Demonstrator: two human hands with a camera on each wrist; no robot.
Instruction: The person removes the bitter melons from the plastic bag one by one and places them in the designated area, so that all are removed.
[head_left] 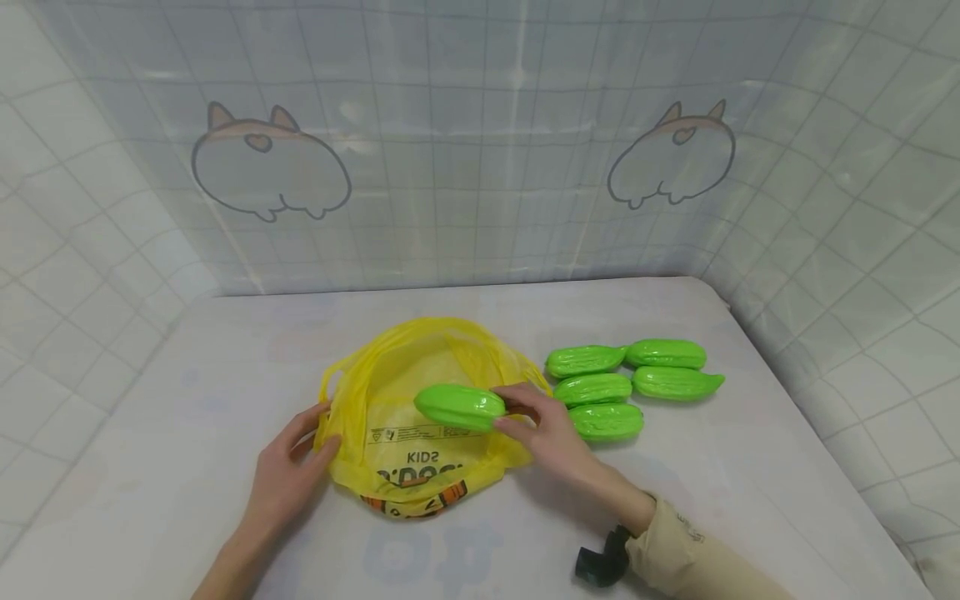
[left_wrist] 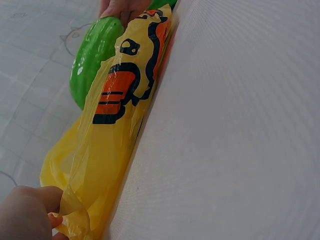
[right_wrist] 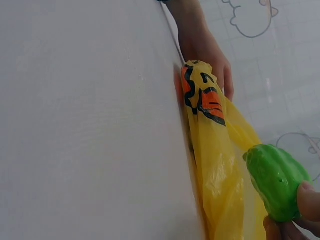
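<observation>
A yellow plastic bag [head_left: 427, 333] lies on the table with its mouth spread wide and dark print on it. My left hand [head_left: 292, 462] grips the bag's left edge; in the left wrist view the fingers [left_wrist: 47, 197] pinch the thin plastic. My right hand [head_left: 551, 429] holds a glossy, bright green bitter melon [head_left: 457, 406] by its right end, over the bag's opening. The right wrist view shows the bitter melon's [right_wrist: 275, 180] bumpy, ridged skin, with thumb and fingers around one end.
Several more green bitter melons [head_left: 592, 389] lie in a cluster to the right of the bag. A black curved object [head_left: 603, 562] is beside the right sleeve [head_left: 682, 542]. A tiled-pattern sheet [head_left: 465, 208] with dog drawings rises behind the white table [head_left: 225, 375].
</observation>
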